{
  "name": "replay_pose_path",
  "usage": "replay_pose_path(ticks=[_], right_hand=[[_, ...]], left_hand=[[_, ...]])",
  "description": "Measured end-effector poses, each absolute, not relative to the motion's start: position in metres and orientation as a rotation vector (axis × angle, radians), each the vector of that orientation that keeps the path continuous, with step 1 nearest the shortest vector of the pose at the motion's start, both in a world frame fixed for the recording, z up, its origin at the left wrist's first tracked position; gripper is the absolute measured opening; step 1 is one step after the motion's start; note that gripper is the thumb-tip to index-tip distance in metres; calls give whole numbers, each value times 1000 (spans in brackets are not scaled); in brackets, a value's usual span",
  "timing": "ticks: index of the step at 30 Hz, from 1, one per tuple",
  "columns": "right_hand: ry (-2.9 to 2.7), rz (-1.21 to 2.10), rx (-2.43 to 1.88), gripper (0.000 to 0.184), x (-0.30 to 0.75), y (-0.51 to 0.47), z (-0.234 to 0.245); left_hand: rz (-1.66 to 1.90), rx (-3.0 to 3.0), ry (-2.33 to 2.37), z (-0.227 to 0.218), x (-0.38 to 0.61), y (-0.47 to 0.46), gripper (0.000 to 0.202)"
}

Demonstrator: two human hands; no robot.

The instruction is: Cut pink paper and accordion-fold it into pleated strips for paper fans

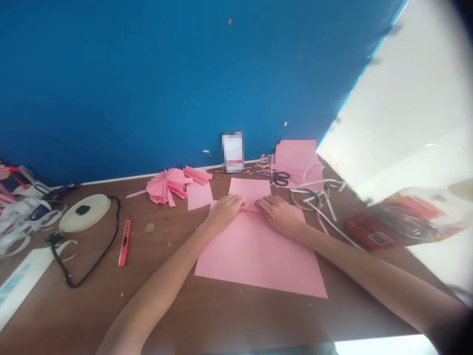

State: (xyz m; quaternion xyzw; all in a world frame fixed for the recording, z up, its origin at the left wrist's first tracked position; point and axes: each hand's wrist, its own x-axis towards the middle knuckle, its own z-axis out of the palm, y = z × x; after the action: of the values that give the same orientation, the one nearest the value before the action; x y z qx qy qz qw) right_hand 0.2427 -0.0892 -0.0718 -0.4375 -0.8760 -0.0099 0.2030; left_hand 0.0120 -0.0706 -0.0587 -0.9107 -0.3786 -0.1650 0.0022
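Both hands are at a small pink paper [250, 188], which lies over a larger pink sheet [258, 256] on the table. A narrow folded strip shows along the small paper's near edge. My left hand [228, 209] has its fingers closed on the left end of that strip. At the right end my right hand [279, 213] grips it the same way, fingers curled down. The fingertips and thumbs are partly hidden. Just left of my left hand lies another pink paper piece [199, 195]. Black-handled scissors [281, 178] rest beyond my right hand.
A pleated pink paper fan [168, 187] sits at the back left. A red cutter knife [124, 244], a white disc [84, 213] and a black cord [94, 268] are at left. White strips [325, 212] and a plastic packet [399, 219] lie right. A phone [232, 152] leans on the blue wall.
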Motion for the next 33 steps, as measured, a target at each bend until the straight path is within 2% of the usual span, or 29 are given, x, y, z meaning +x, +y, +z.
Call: replay_pose_path(ticks=[4,8,13,20,27,33], right_hand=[[-2439,-52,-1213,24,244,-89,-70],[-2473,-89,-1134,35,243,-89,-66],[-2499,-84,-1071,26,241,-91,-64],[-2510,-57,-1154,37,242,-90,-66],[-2448,-71,-1186,28,241,-89,-66],[-2490,-69,-1218,44,244,-88,-67]], left_hand=[[-595,-2976,-1160,-57,6,-66,24],[-638,-3019,-1190,-55,3,-68,24],[-663,-3037,-1201,-53,2,-73,24],[-672,-3047,-1147,-52,5,-73,24],[-667,-2904,-1135,-57,5,-68,24],[-636,-2858,-1120,-59,5,-68,24]])
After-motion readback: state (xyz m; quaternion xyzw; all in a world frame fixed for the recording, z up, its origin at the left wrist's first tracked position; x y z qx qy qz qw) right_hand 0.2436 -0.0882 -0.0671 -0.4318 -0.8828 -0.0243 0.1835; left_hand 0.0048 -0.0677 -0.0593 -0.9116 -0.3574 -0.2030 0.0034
